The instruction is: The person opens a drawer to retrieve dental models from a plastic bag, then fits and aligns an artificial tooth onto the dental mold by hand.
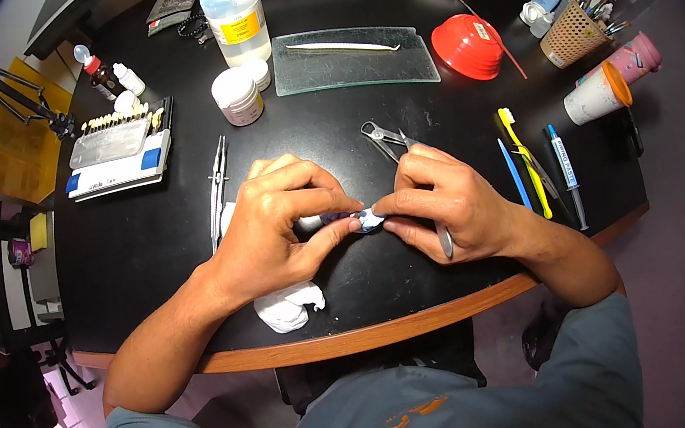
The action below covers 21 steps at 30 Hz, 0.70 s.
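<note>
Between my fingertips, above the middle of the black desk, is a small blue-and-white piece (371, 220); its exact kind is too small to make out. My left hand (278, 223) pinches its left side with thumb and forefinger. On the right side, my right hand (450, 199) pinches it too. A slim metal instrument (446, 241) is also tucked in my right hand, its rounded end poking out below the fingers. Just beyond that hand lies a metal caliper (384, 136), partly covered. Metal tweezers (219, 192) rest left of my left hand, near a crumpled white tissue (287, 307).
A glass slab (353, 72) bearing a white-handled tool (343, 47) lies at the back, by a red bowl (468, 47). White jars (237, 97), a large bottle (235, 23) and a shade guide (119, 153) stand left. Toothbrush (524, 158) and syringe (565, 169) lie right.
</note>
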Each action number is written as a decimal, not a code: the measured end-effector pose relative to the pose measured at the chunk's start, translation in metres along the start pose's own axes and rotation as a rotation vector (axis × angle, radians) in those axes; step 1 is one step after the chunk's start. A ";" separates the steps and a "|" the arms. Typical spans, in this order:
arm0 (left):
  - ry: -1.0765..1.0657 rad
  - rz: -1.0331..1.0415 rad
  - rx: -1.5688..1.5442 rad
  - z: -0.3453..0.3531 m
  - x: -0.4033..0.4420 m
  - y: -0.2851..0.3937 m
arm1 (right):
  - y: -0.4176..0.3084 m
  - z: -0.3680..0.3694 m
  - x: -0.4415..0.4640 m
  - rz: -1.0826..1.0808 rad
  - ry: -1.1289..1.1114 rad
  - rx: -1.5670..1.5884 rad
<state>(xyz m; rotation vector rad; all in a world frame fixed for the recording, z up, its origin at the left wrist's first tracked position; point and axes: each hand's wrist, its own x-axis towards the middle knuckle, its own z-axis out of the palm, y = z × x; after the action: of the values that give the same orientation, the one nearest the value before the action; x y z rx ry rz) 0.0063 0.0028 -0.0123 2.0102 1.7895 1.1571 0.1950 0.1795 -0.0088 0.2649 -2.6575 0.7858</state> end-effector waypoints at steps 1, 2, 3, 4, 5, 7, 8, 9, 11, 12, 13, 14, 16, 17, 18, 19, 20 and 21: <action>0.016 0.003 0.011 -0.001 0.000 0.000 | 0.002 -0.003 0.001 -0.004 -0.003 0.003; 0.032 0.006 0.023 -0.001 0.000 0.000 | 0.005 -0.005 0.001 -0.009 0.014 -0.003; 0.049 0.010 0.034 -0.002 0.000 0.000 | 0.008 -0.007 0.001 -0.015 0.031 -0.010; 0.060 0.031 0.064 -0.003 0.001 0.001 | 0.010 -0.010 0.002 -0.023 0.048 -0.020; 0.075 0.053 0.096 -0.004 0.001 0.002 | 0.010 -0.014 0.002 0.002 0.043 -0.019; 0.098 0.108 0.151 -0.005 0.001 0.004 | 0.015 -0.017 0.002 0.003 0.034 -0.032; 0.103 0.136 0.165 -0.006 0.001 0.005 | 0.017 -0.020 0.001 0.003 0.034 -0.045; 0.105 0.151 0.180 -0.007 0.002 0.006 | 0.017 -0.023 0.001 0.032 0.000 -0.038; 0.118 0.183 0.209 -0.009 0.003 0.010 | 0.017 -0.025 0.001 0.057 -0.038 -0.029; 0.135 0.187 0.209 -0.010 0.004 0.011 | 0.019 -0.025 0.000 0.053 -0.041 -0.027; 0.150 0.190 0.216 -0.010 0.005 0.012 | 0.020 -0.026 0.000 0.055 -0.043 -0.022; 0.161 0.189 0.221 -0.011 0.005 0.013 | 0.023 -0.025 -0.002 0.064 -0.042 -0.007; 0.195 0.206 0.248 -0.012 0.005 0.012 | 0.022 -0.029 -0.003 0.053 -0.043 -0.008; 0.207 0.212 0.263 -0.015 0.005 0.013 | 0.022 -0.030 -0.003 0.045 -0.014 -0.039; 0.221 0.221 0.279 -0.015 0.005 0.011 | 0.019 -0.033 -0.004 0.017 0.033 -0.106; 0.231 0.214 0.268 -0.015 0.004 0.009 | 0.013 -0.036 -0.004 -0.006 0.109 -0.120; 0.242 0.208 0.261 -0.016 0.004 0.008 | 0.005 -0.038 -0.004 -0.034 0.186 -0.136; 0.245 0.211 0.268 -0.017 0.004 0.008 | -0.018 -0.045 -0.001 -0.118 0.284 -0.107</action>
<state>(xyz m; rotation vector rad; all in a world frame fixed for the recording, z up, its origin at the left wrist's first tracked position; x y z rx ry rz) 0.0005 -0.0012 0.0057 2.3458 1.9764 1.3378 0.2131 0.1899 0.0346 0.2584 -2.3834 0.5927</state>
